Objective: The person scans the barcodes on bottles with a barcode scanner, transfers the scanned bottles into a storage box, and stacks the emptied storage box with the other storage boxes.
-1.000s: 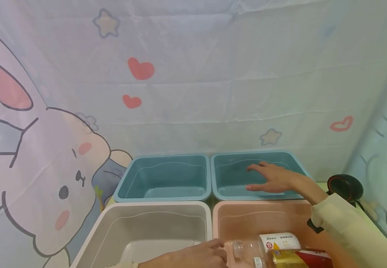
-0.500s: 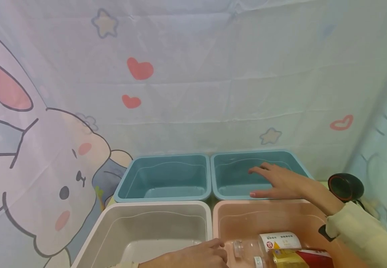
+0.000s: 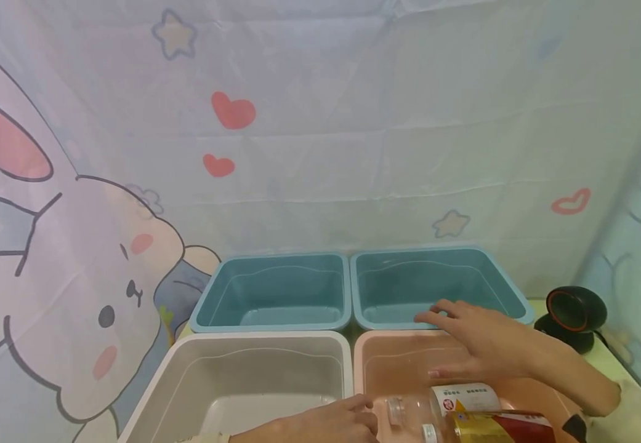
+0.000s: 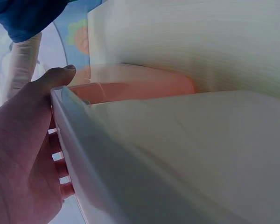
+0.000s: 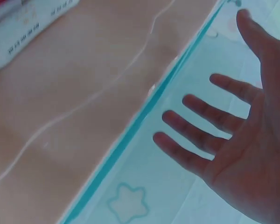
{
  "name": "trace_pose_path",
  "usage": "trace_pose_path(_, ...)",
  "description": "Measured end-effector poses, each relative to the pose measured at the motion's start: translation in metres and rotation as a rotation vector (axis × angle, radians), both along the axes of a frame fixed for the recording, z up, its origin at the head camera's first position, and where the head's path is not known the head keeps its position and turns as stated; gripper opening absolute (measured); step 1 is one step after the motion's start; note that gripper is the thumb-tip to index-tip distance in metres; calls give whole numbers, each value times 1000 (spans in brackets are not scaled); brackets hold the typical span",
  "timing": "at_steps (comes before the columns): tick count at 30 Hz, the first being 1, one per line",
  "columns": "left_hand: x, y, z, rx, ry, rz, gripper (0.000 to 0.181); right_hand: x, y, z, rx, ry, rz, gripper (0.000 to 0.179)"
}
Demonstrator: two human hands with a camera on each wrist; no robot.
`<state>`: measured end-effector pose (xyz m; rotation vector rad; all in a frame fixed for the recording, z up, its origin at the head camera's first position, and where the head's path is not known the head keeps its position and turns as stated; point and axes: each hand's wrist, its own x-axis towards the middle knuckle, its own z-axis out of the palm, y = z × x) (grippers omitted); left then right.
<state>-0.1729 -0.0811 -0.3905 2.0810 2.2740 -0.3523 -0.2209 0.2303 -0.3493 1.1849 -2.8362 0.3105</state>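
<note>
The right hand is empty and relaxed, its fingers apart and the thumb held wide, over the back part of a peach-pink plastic bin. Its fingertips reach the line of the bin's back rim, and the thumb tip shows just above a clear plastic bottle with a white printed label. The right wrist view shows the palm bare, with open air around every finger.

That bottle lies on its side in the peach-pink bin, neck toward the left wall. In front of it lies a gold-and-red wrapped item, partly cut off by the lower border, with a small white cap near its left end. Open room remains above both, up to the bin's rim.

The left hand grasps the rim of a light grey plastic bin, thumb over the edge and four fingers on the other side. The two front bins stand side by side, their rims separated by a slim gap at most. Just behind them stand two teal plastic bins, also nearly rim to rim. Past their right corner, a black round device sits on the pale bench.
</note>
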Motion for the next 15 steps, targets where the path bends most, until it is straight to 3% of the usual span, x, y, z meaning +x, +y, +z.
trace_pose_path(6, 1, -1, 0, 18, 64, -36, 20, 16, -4, -14, -31, -187, 137, 76)
trace_pose_path(9, 0, 0, 1, 10, 29, -23, 22, 20, -6, -22, -18, -274, 142, 80)
trace_pose_path(15, 0, 1, 0, -6, -3, 8, 23, 20, -11, -41, -53, -267, 256, 74)
